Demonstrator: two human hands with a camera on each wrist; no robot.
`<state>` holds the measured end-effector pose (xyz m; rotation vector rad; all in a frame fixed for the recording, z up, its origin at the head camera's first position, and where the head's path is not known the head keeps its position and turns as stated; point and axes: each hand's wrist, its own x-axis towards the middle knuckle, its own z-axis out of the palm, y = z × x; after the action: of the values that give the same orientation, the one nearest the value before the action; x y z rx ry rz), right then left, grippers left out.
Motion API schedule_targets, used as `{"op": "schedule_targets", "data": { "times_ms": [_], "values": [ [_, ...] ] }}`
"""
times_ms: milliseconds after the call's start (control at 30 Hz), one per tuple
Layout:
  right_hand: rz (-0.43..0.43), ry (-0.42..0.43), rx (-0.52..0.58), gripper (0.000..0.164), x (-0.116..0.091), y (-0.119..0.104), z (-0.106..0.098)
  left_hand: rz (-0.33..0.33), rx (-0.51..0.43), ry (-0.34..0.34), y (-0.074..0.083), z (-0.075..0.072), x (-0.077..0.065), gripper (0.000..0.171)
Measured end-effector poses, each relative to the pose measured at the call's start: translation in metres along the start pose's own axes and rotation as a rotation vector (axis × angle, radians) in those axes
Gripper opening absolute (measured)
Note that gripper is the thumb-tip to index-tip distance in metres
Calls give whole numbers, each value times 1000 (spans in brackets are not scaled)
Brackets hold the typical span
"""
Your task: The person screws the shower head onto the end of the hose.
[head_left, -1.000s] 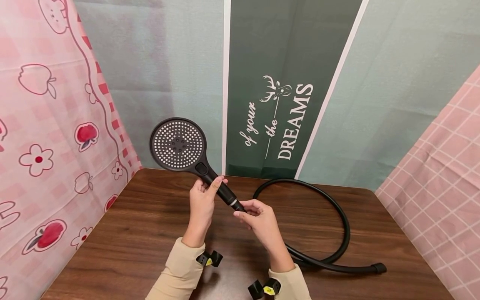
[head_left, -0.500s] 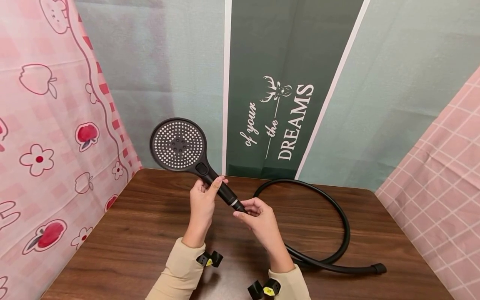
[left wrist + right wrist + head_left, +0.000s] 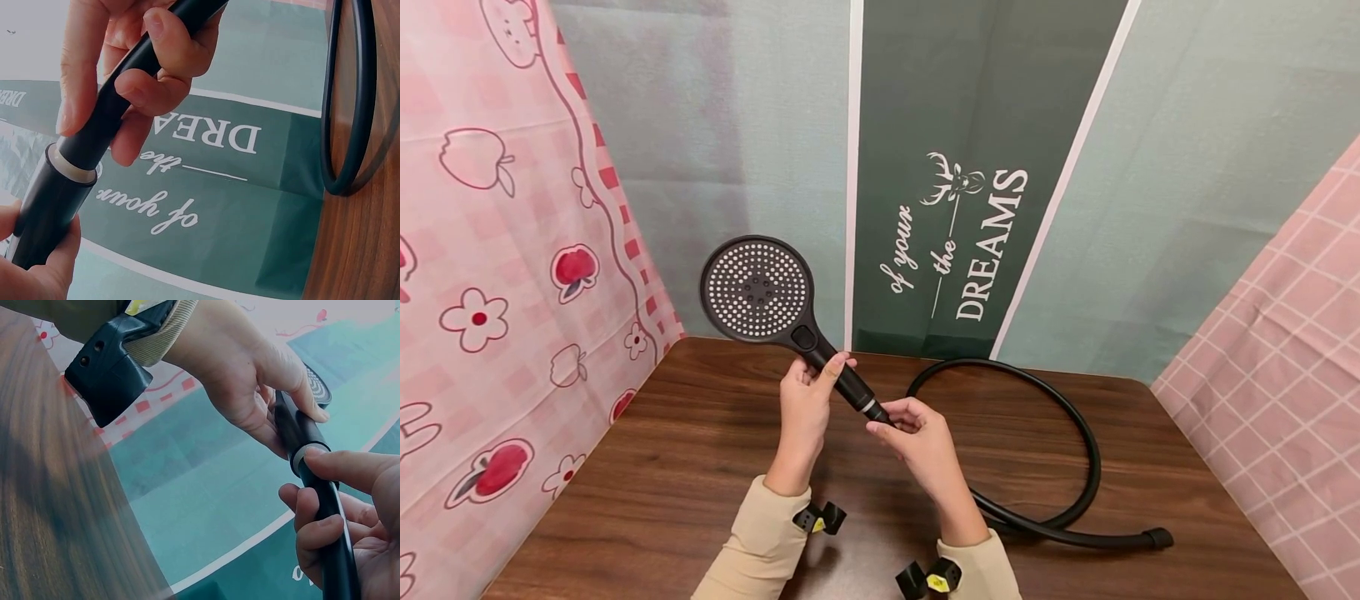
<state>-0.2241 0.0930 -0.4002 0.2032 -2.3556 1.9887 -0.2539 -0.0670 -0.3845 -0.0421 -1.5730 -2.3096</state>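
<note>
A black shower head point(image 3: 758, 289) with a round face of pale nozzles is held up over the table, tilted to the left. My left hand point(image 3: 805, 400) grips its handle point(image 3: 850, 385) below the button, thumb across the front. Just under the handle's end, my right hand point(image 3: 921, 437) holds the end of a black shower hose point(image 3: 1092, 454). In the left wrist view a pale ring point(image 3: 74, 167) shows where the hose end point(image 3: 94, 134) meets the handle. The right fingers point(image 3: 320, 532) curl round the hose in the right wrist view.
The hose loops over the brown wooden table point(image 3: 700, 467) to the right, its free end point(image 3: 1159, 537) lying near the front right. A green and grey cloth point(image 3: 970, 100) hangs behind. Pink cloths point(image 3: 475, 250) stand at both sides.
The right fingers shift very slightly at the hose end. The shower head, left hand and the hose on the table stay in place.
</note>
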Motion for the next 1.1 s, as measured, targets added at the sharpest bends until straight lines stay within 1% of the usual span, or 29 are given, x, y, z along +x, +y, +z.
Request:
{"op": "schedule_targets", "data": {
  "times_ms": [200, 400, 733, 933, 1100],
  "values": [
    [-4, 11, 10, 28, 0, -1, 2, 4, -18, -9, -1, 0, -1, 26],
    [-6, 8, 20, 25, 0, 0, 1, 8, -15, -12, 0, 0, -1, 29],
    [-16, -2, 17, 22, -1, 1, 1, 13, -12, 0, 1, -1, 0, 26],
    [-8, 21, -29, 27, 0, 1, 3, 21, -26, -10, 0, -1, -1, 28],
    [-6, 34, -50, 25, 0, 3, 5, 23, -27, -14, 1, -1, -2, 28]
  ]
}}
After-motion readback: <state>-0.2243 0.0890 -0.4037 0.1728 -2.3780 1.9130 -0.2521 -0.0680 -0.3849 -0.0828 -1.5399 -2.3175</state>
